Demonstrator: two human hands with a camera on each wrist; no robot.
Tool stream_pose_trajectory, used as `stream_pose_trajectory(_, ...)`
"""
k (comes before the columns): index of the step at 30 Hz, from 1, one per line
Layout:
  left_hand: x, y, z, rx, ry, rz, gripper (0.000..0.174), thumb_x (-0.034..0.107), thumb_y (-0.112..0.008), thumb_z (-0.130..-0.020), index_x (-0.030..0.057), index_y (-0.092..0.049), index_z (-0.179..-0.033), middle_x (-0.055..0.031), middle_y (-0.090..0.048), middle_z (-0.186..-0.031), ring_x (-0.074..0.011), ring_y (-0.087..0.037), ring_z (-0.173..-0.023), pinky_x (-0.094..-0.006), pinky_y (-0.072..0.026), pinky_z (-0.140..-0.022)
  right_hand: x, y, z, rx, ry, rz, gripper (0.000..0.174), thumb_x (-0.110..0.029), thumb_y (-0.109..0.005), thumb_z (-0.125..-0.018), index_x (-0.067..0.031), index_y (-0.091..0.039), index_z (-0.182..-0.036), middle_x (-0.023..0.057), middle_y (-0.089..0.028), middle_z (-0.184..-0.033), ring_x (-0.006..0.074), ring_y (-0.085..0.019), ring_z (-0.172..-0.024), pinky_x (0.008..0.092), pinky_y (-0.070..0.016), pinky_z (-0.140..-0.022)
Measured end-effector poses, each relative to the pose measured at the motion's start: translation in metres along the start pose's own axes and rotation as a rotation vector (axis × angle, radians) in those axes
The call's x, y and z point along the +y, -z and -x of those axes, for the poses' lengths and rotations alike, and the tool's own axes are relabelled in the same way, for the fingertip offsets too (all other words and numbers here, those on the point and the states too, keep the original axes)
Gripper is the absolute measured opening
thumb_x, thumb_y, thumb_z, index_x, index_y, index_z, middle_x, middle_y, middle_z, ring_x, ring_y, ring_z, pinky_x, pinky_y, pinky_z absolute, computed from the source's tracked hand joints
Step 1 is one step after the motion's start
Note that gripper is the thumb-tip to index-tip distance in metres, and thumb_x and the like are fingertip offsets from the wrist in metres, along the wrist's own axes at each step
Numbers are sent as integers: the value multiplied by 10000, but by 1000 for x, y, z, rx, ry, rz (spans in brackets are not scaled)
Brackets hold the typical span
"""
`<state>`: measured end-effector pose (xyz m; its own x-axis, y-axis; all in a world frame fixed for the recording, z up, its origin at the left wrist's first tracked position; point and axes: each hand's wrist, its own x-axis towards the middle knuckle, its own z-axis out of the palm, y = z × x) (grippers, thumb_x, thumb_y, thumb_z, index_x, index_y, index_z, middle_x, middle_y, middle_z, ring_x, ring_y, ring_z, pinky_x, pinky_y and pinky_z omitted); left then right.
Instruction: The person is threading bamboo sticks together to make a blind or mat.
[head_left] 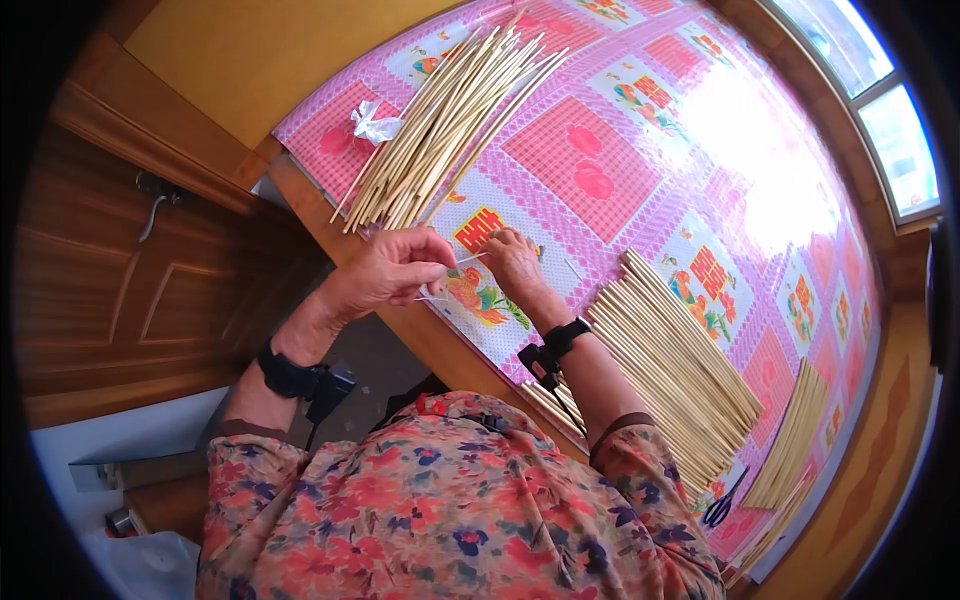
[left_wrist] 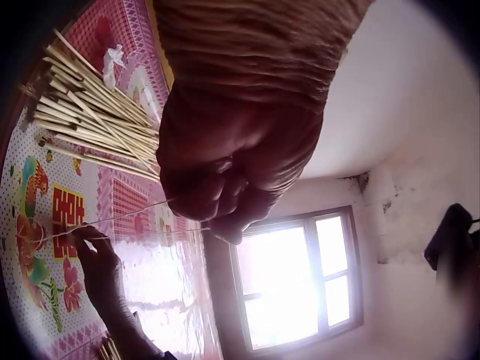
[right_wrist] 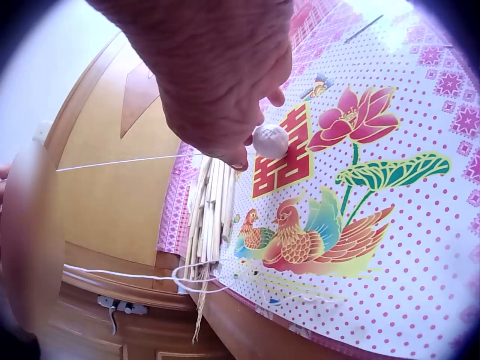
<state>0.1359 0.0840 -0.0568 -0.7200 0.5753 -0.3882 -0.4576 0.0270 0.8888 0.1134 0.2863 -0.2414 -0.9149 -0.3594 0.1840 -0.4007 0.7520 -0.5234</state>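
White string [left_wrist: 127,215] stretches between the two hands above the patterned tablecloth. The left hand [head_left: 385,270] has its fingers curled round the string, as the left wrist view [left_wrist: 232,165] also shows. The right hand [head_left: 515,265] pinches the string between thumb and fingertips, low over the cloth. Beside those fingertips a small white ball [right_wrist: 270,141], seemingly of string, sits on the red printed character; whether the fingers touch it I cannot tell. A loose loop of string [right_wrist: 187,279] hangs near the table edge.
A loose pile of thin sticks [head_left: 440,130] lies beyond the left hand, with crumpled white plastic [head_left: 376,122] beside it. Rows of sticks [head_left: 680,370] lie right of the right arm, near dark scissors [head_left: 718,510]. A thin needle-like item [right_wrist: 365,28] rests on the cloth.
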Motion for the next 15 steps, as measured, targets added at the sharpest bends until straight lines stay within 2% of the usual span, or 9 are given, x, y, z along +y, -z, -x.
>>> stream_pose_trajectory(2, 13, 9, 16, 45, -52, -3, 98, 42, -523, -815, 32, -543, -911, -16, -534, -663, -3, -367, -441, -134, -273, -373, 5, 0, 5, 63, -8, -16, 161, -239, -566, -752, -98, -604, -818, 81, -544, -947, 267, -469, -996, 408, -362, -833)
stream_pose_trajectory(5, 37, 19, 39, 91, -165, -38, 94, 40, -520, -816, 38, -545, -906, -21, -538, -665, 0, -338, -431, -135, -247, -364, 10, 3, 6, -41, -118, 89, 168, -231, -554, -763, -84, -596, -832, 103, -553, -942, 284, -502, -958, 432, -381, -800)
stream_pose_trajectory(9, 69, 18, 53, 148, -326, -194, 98, 50, -520, -825, 49, -560, -914, -8, -558, -693, 9, -337, -432, -134, -238, -377, -6, 19, 7, -98, -180, 62, 168, -214, -509, -779, -70, -576, -834, 115, -552, -966, 301, -516, -929, 433, -391, -788)
stream_pose_trajectory(11, 81, 12, 57, 142, -371, -230, 99, 52, -519, -826, 47, -561, -916, -12, -563, -697, 8, -335, -431, -135, -238, -378, -11, 24, 5, -393, -283, 257, 164, -148, -480, -774, -60, -601, -841, 131, -565, -947, 298, -517, -954, 434, -386, -798)
stream_pose_trajectory(12, 88, 8, 59, 131, -412, -265, 99, 53, -519, -828, 46, -562, -917, -16, -567, -700, 6, -333, -430, -136, -238, -379, -8, 21, 8, -389, -272, 255, 164, -148, -480, -774, -60, -601, -841, 131, -565, -947, 298, -517, -954, 434, -386, -798)
stream_pose_trajectory(15, 101, -7, 65, 133, -469, -356, 110, 59, -519, -832, 39, -560, -932, -18, -576, -701, 4, -370, -438, -137, -271, -382, 7, 9, 22, -207, -152, 261, 182, -182, -520, -741, -34, -592, -819, 150, -576, -892, 314, -545, -880, 457, -421, -737)
